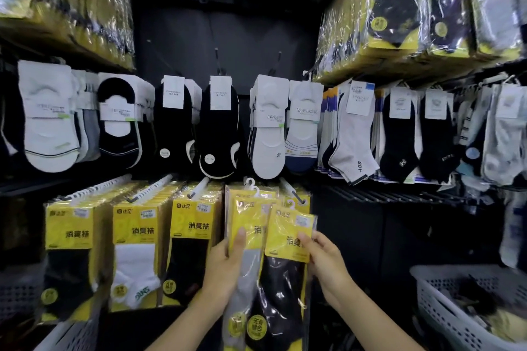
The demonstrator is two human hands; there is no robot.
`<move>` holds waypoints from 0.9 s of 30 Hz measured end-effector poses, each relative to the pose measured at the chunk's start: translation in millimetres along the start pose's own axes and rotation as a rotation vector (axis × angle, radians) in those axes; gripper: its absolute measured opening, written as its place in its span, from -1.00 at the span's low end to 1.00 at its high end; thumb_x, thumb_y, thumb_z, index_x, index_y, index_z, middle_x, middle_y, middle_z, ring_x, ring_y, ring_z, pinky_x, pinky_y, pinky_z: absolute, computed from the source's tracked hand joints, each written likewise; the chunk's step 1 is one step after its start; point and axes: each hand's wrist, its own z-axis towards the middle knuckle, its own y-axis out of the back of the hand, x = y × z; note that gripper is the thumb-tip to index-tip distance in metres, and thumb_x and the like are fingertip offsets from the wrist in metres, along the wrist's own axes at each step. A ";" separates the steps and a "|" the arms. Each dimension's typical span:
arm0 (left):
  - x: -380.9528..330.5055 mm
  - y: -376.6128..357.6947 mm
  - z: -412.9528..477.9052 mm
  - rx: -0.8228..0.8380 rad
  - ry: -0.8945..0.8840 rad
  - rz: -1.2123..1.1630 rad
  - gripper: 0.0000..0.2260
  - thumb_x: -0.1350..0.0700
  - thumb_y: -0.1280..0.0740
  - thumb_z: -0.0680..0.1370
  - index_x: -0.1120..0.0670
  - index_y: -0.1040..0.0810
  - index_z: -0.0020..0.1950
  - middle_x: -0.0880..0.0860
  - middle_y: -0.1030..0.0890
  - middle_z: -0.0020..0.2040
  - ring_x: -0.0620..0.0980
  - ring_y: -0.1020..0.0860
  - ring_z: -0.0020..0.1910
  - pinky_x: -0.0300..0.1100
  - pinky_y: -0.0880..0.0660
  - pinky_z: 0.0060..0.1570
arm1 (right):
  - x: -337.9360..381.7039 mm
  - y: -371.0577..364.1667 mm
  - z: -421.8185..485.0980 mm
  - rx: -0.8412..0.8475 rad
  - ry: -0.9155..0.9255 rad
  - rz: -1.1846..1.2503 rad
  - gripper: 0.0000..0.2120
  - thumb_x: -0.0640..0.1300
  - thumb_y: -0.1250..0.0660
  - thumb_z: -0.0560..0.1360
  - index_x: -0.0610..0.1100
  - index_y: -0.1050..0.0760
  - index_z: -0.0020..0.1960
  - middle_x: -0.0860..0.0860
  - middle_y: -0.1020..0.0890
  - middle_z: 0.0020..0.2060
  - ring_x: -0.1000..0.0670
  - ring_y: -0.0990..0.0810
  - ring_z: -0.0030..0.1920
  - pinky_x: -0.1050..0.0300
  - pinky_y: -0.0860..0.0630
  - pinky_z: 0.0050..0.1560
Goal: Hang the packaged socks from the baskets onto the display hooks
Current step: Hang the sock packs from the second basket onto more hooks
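Packaged socks, 2 clear-film packs with yellow card headers, stand upright, long axis vertical. The left hand (225, 268) grips the grey-sock pack (248, 279); the right hand (328, 262) pinches the black-sock pack (285, 282). The white display hook (292, 192) lies just above and behind, nearer the right hand.

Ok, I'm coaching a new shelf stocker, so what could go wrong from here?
Each hand holds a pack: left hand the grey-sock pack, right hand the black-sock pack, overlapping, so their hangers may snag. The hook behind them looks filled almost to the tip, so a new pack might slide off.
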 end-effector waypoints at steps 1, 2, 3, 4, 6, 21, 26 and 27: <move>-0.2 3.3 3.2 -0.016 -0.016 -0.003 -0.48 -0.24 -0.16 0.46 0.22 -0.54 -0.05 -0.02 -0.39 -0.48 -0.10 -0.34 -0.50 -0.36 -0.24 -0.53 | -2.5 7.1 1.9 -0.041 -0.007 0.005 -0.84 -0.11 -0.31 0.55 -0.18 -0.58 0.04 -0.11 -0.71 -0.05 -0.11 -0.67 0.00 -0.10 -0.53 0.19; -1.6 6.4 6.3 -0.036 -0.027 -0.010 -0.53 -0.20 -0.16 0.49 0.21 -0.54 -0.05 -0.07 -0.31 -0.54 -0.14 -0.26 -0.57 -0.34 -0.18 -0.58 | -4.2 14.1 3.8 -0.086 -0.017 0.002 -0.85 -0.13 -0.29 0.56 -0.19 -0.57 0.01 -0.14 -0.70 -0.06 -0.10 -0.68 -0.04 -0.08 -0.56 0.13; -2.6 9.6 9.7 -0.059 -0.036 -0.016 -0.59 -0.18 -0.16 0.50 0.16 -0.52 -0.09 -0.08 -0.25 -0.57 -0.15 -0.21 -0.60 -0.32 -0.15 -0.60 | -5.9 21.6 5.9 -0.133 -0.024 -0.010 -0.85 -0.16 -0.27 0.57 -0.21 -0.57 -0.01 -0.16 -0.70 -0.07 -0.10 -0.67 -0.08 -0.05 -0.58 0.08; -4.7 13.2 13.0 -0.077 -0.051 -0.024 -0.63 -0.18 -0.17 0.50 0.12 -0.50 -0.16 -0.09 -0.22 -0.58 -0.16 -0.18 -0.61 -0.31 -0.13 -0.61 | -6.9 29.2 8.6 -0.175 -0.023 -0.029 -0.86 -0.17 -0.26 0.58 -0.22 -0.56 -0.02 -0.16 -0.69 -0.08 -0.09 -0.66 -0.10 -0.01 -0.58 0.02; -7.6 18.8 20.3 -0.101 -0.086 -0.014 -0.67 -0.16 -0.17 0.52 0.06 -0.43 -0.29 -0.10 -0.20 -0.60 -0.19 -0.16 -0.62 -0.33 -0.13 -0.62 | -6.9 41.4 16.1 -0.235 0.010 -0.087 -0.87 -0.20 -0.25 0.58 -0.23 -0.55 -0.03 -0.15 -0.68 -0.09 -0.05 -0.64 -0.11 0.12 -0.55 -0.12; 21.2 21.9 58.6 -0.089 -0.217 0.064 -0.57 -0.16 -0.17 0.50 0.19 -0.59 -0.05 -0.08 -0.23 -0.54 -0.18 -0.16 -0.60 -0.37 -0.11 -0.61 | -18.4 25.6 109.8 -0.162 0.185 -0.228 -0.89 -0.22 -0.28 0.56 -0.16 -0.54 0.06 -0.09 -0.65 0.00 -0.05 -0.62 0.04 0.02 -0.54 0.14; 26.6 19.6 64.6 -0.072 -0.212 0.042 -0.66 -0.21 -0.17 0.48 -0.02 -0.60 -0.09 0.03 -0.29 -0.47 -0.12 -0.22 -0.54 -0.33 -0.15 -0.56 | -44.5 11.5 136.0 -0.290 0.121 -0.133 -0.92 -0.15 -0.35 0.52 -0.14 -0.54 0.00 0.00 -0.64 -0.14 0.15 -0.58 -0.16 0.38 -0.47 -0.24; 26.8 19.2 65.2 -0.068 -0.212 0.041 -0.68 -0.20 -0.17 0.50 -0.03 -0.60 -0.10 0.05 -0.30 -0.46 -0.10 -0.23 -0.52 -0.32 -0.15 -0.56 | -49.6 10.1 139.8 -0.344 0.105 -0.132 -0.89 -0.12 -0.39 0.50 -0.12 -0.53 -0.03 0.02 -0.62 -0.17 0.12 -0.57 -0.16 0.35 -0.46 -0.18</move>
